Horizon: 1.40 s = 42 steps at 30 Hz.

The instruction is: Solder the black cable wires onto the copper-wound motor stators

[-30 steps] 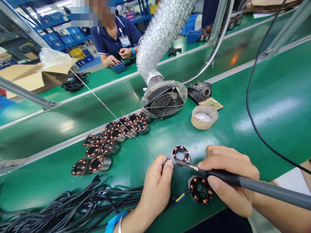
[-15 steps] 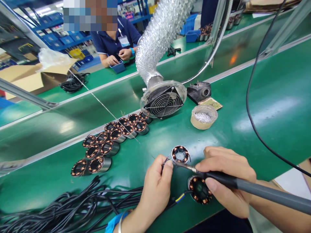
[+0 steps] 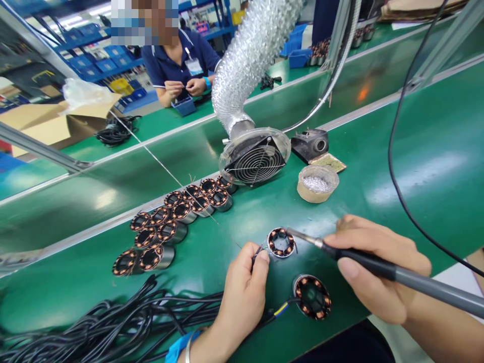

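Note:
My left hand (image 3: 245, 285) is closed in a pinch on thin wires (image 3: 260, 250) beside a small copper-wound motor stator (image 3: 270, 251) on the green bench. My right hand (image 3: 378, 267) grips a soldering iron (image 3: 363, 261) like a pen. Its metal tip points left and lies near the stator's upper right rim; I cannot tell whether they touch. A second stator (image 3: 325, 302), with a black cable and a yellow-and-blue lead at its left side, rests below, nearer the bench's front edge.
Several stators (image 3: 161, 256) stand in rows at left. Black cables (image 3: 113, 322) spread across the front left. Behind are a fume extractor (image 3: 259, 159), an iron holder (image 3: 312, 142) and a round tub of silvery bits (image 3: 316, 189). A co-worker (image 3: 177, 65) sits across the bench.
My right hand has drawn the soldering iron up and right, off the wires at my left fingertips. My left hand stays in place. The co-worker's hands have risen slightly.

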Each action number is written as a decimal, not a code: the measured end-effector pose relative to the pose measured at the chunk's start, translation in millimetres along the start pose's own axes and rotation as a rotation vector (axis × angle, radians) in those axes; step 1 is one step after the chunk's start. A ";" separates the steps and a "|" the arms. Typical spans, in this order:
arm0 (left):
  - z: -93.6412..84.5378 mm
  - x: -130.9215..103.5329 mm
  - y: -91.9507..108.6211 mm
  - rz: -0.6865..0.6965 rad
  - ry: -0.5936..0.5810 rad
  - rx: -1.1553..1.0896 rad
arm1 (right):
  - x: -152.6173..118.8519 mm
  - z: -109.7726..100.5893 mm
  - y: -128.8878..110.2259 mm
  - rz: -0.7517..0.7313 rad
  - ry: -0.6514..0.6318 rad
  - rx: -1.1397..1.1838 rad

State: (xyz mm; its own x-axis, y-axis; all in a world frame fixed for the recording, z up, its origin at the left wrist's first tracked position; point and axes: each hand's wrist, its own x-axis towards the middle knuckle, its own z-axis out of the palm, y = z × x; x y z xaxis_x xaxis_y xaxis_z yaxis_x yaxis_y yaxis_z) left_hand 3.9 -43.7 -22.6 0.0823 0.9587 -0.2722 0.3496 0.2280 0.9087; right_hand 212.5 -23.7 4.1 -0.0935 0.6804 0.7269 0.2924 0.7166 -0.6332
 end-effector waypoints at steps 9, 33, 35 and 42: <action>0.4 0.0 6.2 0.016 0.010 0.026 | -30.1 -33.4 55.9 0.144 0.058 -0.715; -13.0 16.7 11.3 -0.387 -0.139 -0.465 | 5.7 61.2 32.8 0.031 -0.406 -0.074; -14.6 16.7 11.8 -0.414 -0.170 -0.518 | 5.1 62.4 32.3 0.043 -0.409 -0.087; -19.2 18.5 10.1 -0.473 -0.242 -0.628 | 4.0 64.7 33.0 0.041 -0.390 -0.108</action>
State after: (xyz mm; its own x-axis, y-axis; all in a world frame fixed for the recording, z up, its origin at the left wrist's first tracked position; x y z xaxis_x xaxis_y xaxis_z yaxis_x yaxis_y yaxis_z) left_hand -9.0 -20.4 -12.4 0.2818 0.6908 -0.6659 -0.1838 0.7200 0.6692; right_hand 160.3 12.6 -31.1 -0.4273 0.7300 0.5333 0.3995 0.6816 -0.6130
